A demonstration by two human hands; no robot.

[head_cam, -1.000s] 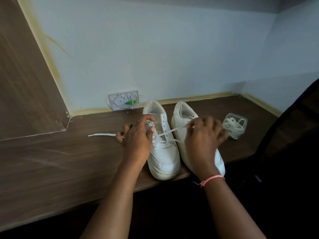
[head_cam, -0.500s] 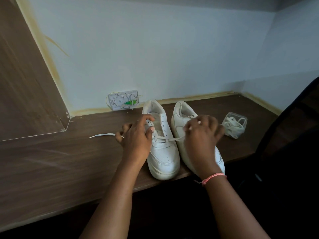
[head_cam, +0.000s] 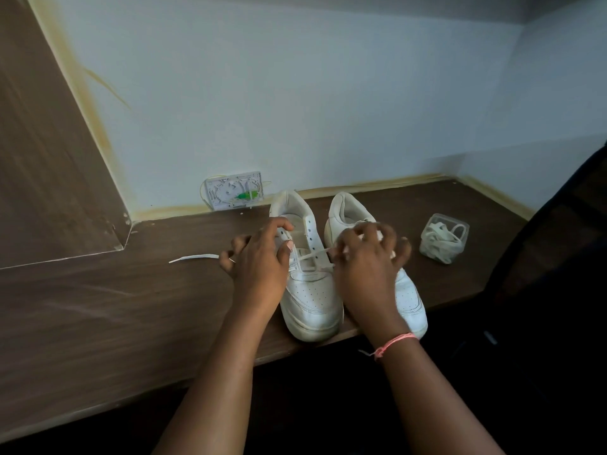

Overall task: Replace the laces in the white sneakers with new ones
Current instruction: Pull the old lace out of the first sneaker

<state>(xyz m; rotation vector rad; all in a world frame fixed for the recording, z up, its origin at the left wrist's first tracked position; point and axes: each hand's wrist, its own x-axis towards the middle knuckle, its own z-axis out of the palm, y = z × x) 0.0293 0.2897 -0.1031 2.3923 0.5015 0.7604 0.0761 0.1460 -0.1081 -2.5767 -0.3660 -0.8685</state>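
Two white sneakers stand side by side at the desk's front edge, toes toward me. My left hand [head_cam: 259, 261] grips the left side of the left sneaker [head_cam: 310, 297] at its eyelets, thumb on the upper. A white lace [head_cam: 312, 256] runs across the lower eyelets to my right hand [head_cam: 364, 261], which pinches its right end over the right sneaker [head_cam: 409, 298]. The lace's other end [head_cam: 193, 257] lies flat on the desk, left of my left hand.
A clear plastic box of white laces [head_cam: 443, 238] sits on the brown desk [head_cam: 98, 316] to the right of the sneakers. A small white wall box [head_cam: 234, 190] with a green part stands against the back wall. A dark chair back [head_cam: 558, 257] fills the right edge.
My right hand has moved left toward the left sneaker, shortening the stretched length of lace. My left hand and both sneakers have stayed in place.
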